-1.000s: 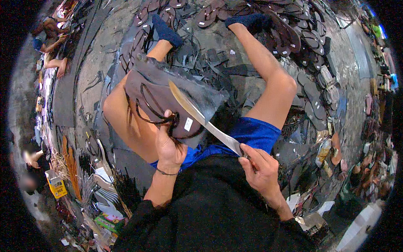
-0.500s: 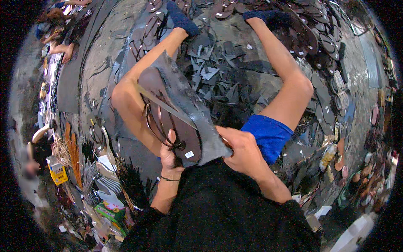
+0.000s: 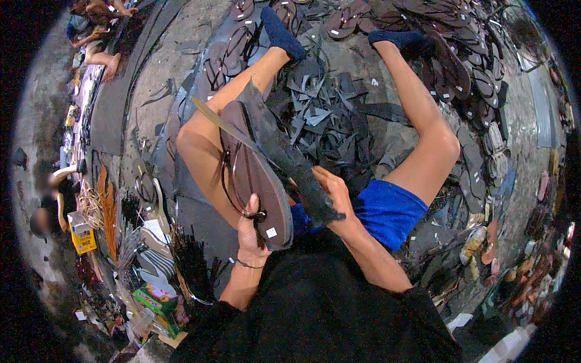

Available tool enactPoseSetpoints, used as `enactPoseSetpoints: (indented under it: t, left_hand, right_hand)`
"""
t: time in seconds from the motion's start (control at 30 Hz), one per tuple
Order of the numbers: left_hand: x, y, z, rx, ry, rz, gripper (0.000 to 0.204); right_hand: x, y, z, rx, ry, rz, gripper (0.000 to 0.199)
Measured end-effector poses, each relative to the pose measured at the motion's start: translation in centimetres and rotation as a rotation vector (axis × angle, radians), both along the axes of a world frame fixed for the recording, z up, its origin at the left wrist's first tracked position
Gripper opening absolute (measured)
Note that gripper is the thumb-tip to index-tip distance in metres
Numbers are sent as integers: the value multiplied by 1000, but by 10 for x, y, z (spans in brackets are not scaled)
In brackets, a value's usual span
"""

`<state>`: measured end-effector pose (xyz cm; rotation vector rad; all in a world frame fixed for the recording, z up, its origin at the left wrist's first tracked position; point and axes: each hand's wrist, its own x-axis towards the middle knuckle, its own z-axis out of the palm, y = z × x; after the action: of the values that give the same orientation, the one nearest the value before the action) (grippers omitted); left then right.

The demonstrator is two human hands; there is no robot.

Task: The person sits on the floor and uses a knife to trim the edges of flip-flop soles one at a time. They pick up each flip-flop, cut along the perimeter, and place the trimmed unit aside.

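My left hand [image 3: 249, 233] grips the heel end of a brown flip-flop [image 3: 266, 196], its thumb over the sole by the dark strap. The sandal tilts with its toe end pointing away from me, and a small white sticker [image 3: 270, 232] marks the heel. Along its right side a long dark rubber offcut [image 3: 296, 172] stands apart from the sole near the heel. My right hand [image 3: 336, 193] has that offcut between thumb and fingers. A narrow tan, blade-like strip [image 3: 209, 115] crosses the toe end; what holds it is hidden.
Dark rubber scraps [image 3: 327, 115] are heaped between my legs. More brown flip-flops [image 3: 348, 21] lie beyond my feet and to the right. At left are a yellow box [image 3: 82, 233], brush-like bristles [image 3: 196, 257] and a green box [image 3: 158, 302]. Another person [image 3: 100, 48] sits far left.
The grey sheet beside the sandal has swung away from its heel to the right and now appears as a narrow strip. My right hand's fingers have straightened. The tan strip has shifted toward the toe.
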<state>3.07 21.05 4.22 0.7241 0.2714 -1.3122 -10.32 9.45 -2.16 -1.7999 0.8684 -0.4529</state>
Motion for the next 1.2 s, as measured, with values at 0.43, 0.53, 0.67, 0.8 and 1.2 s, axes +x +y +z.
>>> enactPoseSetpoints:
  t: [0.43,0.53,0.67,0.8,1.2]
  left_hand:
    - [1,53,-1,311,-794,-478,40]
    - [25,-23,32,100,-595,-206,52]
    - [59,-60,49,185,-1014,-199,28]
    - [81,-52,75,159,-927,-168,24]
    - [66,-37,56,216,-942,-351,31]
  right_hand:
    - [61,-74,51,724,-137,4,39]
    - [37,-53,69,542,-253,9,38]
    - [23,-26,109,452,-543,-250,32]
    - [-42,-6,80,-42,-130,-132,32]
    - [-61,-4,86,-306,52,11,32]
